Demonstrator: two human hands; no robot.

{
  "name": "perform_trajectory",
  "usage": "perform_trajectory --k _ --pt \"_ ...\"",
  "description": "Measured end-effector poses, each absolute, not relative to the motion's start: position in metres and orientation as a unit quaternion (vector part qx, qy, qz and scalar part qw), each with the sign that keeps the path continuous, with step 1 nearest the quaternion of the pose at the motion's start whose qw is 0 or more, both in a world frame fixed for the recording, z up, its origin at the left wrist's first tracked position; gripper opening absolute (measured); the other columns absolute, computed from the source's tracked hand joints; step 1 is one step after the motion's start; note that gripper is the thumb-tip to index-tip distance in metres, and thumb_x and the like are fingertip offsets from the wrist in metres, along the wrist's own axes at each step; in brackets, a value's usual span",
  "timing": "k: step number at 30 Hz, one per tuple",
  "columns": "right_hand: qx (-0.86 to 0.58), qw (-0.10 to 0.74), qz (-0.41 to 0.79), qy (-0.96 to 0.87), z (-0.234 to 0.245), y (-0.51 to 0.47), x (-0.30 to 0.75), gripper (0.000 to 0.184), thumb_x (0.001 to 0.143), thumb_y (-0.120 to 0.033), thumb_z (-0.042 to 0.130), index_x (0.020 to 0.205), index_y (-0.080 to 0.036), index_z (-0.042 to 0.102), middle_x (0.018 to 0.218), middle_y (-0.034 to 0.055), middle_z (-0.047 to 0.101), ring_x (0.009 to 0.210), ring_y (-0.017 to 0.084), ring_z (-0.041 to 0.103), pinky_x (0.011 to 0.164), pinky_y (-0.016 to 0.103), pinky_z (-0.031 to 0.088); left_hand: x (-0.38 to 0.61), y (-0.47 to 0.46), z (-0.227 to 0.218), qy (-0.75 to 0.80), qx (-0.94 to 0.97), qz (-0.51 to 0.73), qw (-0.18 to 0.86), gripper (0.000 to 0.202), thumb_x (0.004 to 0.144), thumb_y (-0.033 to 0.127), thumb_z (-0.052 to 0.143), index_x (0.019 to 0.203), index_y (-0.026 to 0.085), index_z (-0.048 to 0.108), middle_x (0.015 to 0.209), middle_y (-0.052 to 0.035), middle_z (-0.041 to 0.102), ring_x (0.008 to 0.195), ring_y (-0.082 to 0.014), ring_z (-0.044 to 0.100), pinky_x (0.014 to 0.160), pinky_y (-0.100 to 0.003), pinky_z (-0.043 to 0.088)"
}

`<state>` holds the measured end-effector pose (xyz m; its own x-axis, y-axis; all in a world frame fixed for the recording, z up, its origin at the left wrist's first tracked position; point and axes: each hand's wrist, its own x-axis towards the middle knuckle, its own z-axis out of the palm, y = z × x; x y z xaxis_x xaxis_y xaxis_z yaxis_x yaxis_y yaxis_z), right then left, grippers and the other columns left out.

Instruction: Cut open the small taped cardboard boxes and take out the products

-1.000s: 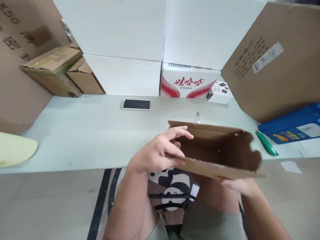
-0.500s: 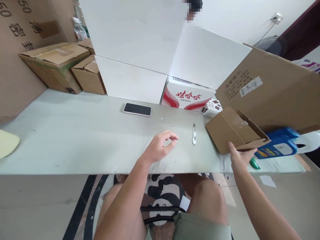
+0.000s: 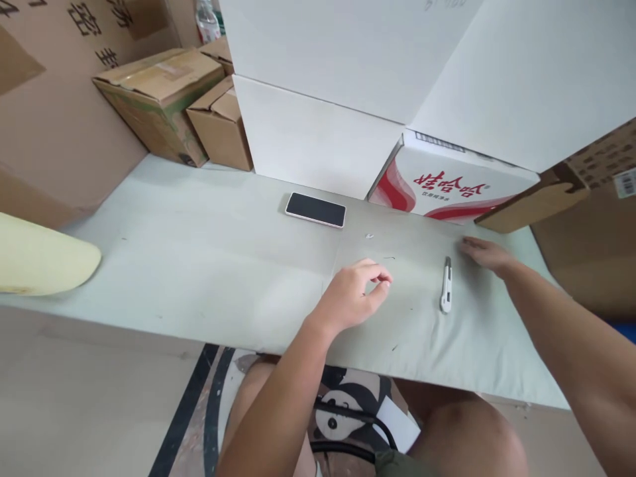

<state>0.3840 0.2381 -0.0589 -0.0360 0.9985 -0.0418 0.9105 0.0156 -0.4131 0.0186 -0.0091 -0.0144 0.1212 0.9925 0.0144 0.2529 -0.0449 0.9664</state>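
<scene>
My left hand (image 3: 355, 298) hovers over the middle of the table, its fingers curled in and the thumb tip close against the index fingertip. Nothing shows between them. My right hand (image 3: 484, 255) is low over the table on the right, fingers stretched to the left, holding nothing visible. Between both hands lies a white utility knife (image 3: 446, 285), nearer the right one. Behind my right hand, a brown cardboard piece (image 3: 539, 204) leans by the white and red carton (image 3: 447, 185). A phone (image 3: 316, 210) lies face up beyond my left hand.
White panels (image 3: 318, 139) stand along the back. Brown boxes (image 3: 159, 99) sit at the back left, and a pale yellow object (image 3: 47, 258) juts in from the left. A small white scrap (image 3: 369, 236) lies near the phone. Large cardboard (image 3: 591, 258) walls the right side.
My right hand has left the brown cardboard box and moved inward beside the knife. My left hand's fingertips have drawn closer together. The view has swung left, and the blue bottle is mostly out of sight.
</scene>
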Motion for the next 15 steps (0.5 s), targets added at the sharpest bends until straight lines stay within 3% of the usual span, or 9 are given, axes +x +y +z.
perform_trajectory --k 2,6,9,12,15 --pt "-0.687 0.125 0.160 -0.698 -0.058 0.231 0.358 0.049 0.067 -0.068 0.062 0.098 -0.031 0.071 0.103 0.0183 0.074 0.106 0.049 0.070 0.102 0.073 0.050 0.015 -0.010 -0.015 0.514 0.594 0.418 0.456 0.019 0.096 0.027 0.053 0.092 0.021 0.071 0.105 -0.0037 0.073 0.099 -0.0184 0.070 0.079 -0.029 0.052" --pt "-0.575 0.150 0.155 -0.789 -0.052 0.199 0.272 0.045 0.079 -0.061 0.057 0.108 -0.029 0.071 0.127 0.0161 0.072 0.121 0.044 0.067 0.106 0.066 0.051 0.006 -0.018 -0.020 0.501 0.595 0.428 0.459 0.018 0.096 0.027 0.054 0.095 0.023 0.071 0.108 -0.0039 0.075 0.105 -0.0189 0.070 0.088 -0.031 0.054" --pt "-0.476 0.113 0.165 -0.857 -0.055 0.188 0.182 0.059 0.080 -0.060 0.064 0.127 -0.024 0.068 0.138 0.0135 0.067 0.134 0.038 0.061 0.117 0.058 0.047 -0.001 -0.024 -0.025 0.517 0.589 0.431 0.447 0.017 0.095 0.026 0.054 0.094 0.023 0.070 0.106 -0.0035 0.074 0.104 -0.0191 0.069 0.088 -0.031 0.054" --pt "-0.412 0.013 0.145 -0.900 -0.064 0.197 0.092 0.084 0.075 -0.060 0.075 0.147 -0.023 0.055 0.153 0.0149 0.055 0.144 0.037 0.052 0.121 0.054 0.044 -0.010 -0.028 -0.029 0.533 0.578 0.437 0.437 0.017 0.095 0.025 0.053 0.094 0.023 0.070 0.105 -0.0034 0.073 0.100 -0.0192 0.069 0.085 -0.031 0.053" --pt "-0.406 -0.028 0.129 -0.904 -0.072 0.213 0.030 0.093 0.067 -0.060 0.083 0.146 -0.020 0.056 0.149 0.0183 0.056 0.138 0.040 0.055 0.116 0.055 0.048 -0.022 -0.031 -0.031 0.546 0.572 0.440 0.426 0.016 0.095 0.026 0.053 0.094 0.022 0.069 0.106 -0.0038 0.072 0.101 -0.0205 0.069 0.089 -0.034 0.053"
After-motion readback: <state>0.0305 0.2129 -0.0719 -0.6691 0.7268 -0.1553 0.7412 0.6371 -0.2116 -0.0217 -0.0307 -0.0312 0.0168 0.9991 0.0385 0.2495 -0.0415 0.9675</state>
